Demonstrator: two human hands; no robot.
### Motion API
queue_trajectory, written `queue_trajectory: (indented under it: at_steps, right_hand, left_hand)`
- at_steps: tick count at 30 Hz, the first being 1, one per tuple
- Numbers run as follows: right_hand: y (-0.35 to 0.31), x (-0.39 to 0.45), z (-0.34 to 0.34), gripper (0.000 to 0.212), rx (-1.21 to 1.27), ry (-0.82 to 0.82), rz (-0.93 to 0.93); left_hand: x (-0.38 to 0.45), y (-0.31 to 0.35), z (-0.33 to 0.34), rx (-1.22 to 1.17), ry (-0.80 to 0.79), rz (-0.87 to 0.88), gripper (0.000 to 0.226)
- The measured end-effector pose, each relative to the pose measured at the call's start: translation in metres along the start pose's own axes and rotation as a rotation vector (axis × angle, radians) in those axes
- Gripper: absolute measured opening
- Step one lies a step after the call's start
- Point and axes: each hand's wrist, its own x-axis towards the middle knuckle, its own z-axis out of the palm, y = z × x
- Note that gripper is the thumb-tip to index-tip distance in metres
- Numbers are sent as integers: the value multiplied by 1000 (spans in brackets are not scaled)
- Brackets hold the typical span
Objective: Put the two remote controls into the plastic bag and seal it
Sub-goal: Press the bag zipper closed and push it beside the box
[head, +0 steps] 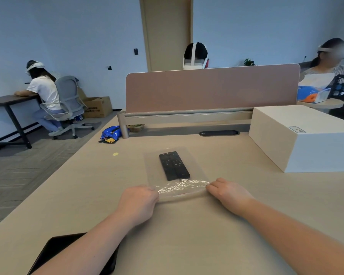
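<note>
Left hand [139, 199] and right hand [227, 192] pinched shut on opposite ends of the zip-seal plastic bag [195, 165] mouth, flat on the desk [216, 235]. Two black remote controls [174, 165] side by side inside. Best pressed evenly along the strip, end to end, air pushed out first.

Two slim black rectangular remote controls [168, 166] [178, 164] inside one clear plastic bag [175, 175]; one large white cardboard box [306, 139] at two o'clock; two bare hands [138, 203] [229, 193].
</note>
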Motion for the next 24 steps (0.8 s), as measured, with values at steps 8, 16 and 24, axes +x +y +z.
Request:
queue_trajectory:
  at_steps: [8, 16, 24]
  right_hand:
    - [1, -8, -15, 51, 173, -111, 168]
    - [12, 25, -22, 39, 713, -8, 717]
    - [7, 89, -19, 42, 899, -4, 778]
  left_hand:
    - [-6, -12, -4, -137, -151, -54, 62]
    - [26, -17, 6, -528, -127, -607, 42]
    - [82, -19, 31, -714, -109, -751, 40]
